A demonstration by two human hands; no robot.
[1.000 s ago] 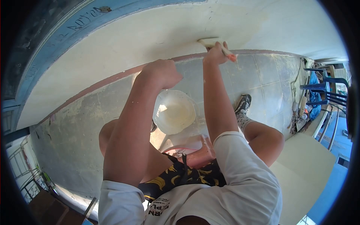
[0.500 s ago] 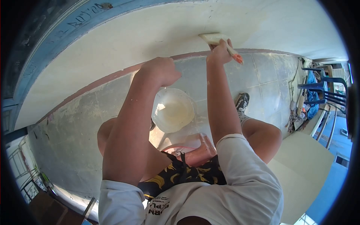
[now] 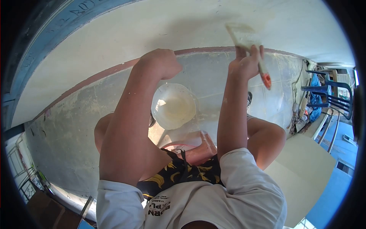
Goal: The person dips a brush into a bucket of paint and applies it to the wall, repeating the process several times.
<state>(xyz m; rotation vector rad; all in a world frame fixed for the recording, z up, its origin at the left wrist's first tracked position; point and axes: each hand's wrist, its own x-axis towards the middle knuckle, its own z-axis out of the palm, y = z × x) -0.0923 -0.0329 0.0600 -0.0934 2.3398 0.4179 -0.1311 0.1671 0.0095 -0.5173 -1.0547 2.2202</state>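
My right hand (image 3: 245,68) grips a wide, flat paintbrush (image 3: 242,35) by its pale handle, whose end is red. The brush's pale bristles overlap the white wall (image 3: 198,28), and its handle points back toward me. My left hand (image 3: 164,64) is curled into a fist, close above a round translucent basin (image 3: 174,107) holding pale liquid. I cannot tell what the left fist holds, as its fingers are turned away. The basin stands between my legs, with sunlight on its left side.
A reddish skirting strip (image 3: 202,50) runs along the wall's foot above the grey tiled floor (image 3: 76,126). Under me is a pink seat-like object (image 3: 198,150). Blue plastic chairs (image 3: 329,91) and clutter stand at right; a brown box (image 3: 49,210) lies at lower left.
My right hand has moved right with the paintbrush, and the brush has turned so its handle points more toward me. My left hand stays over the basin, raised slightly in view.
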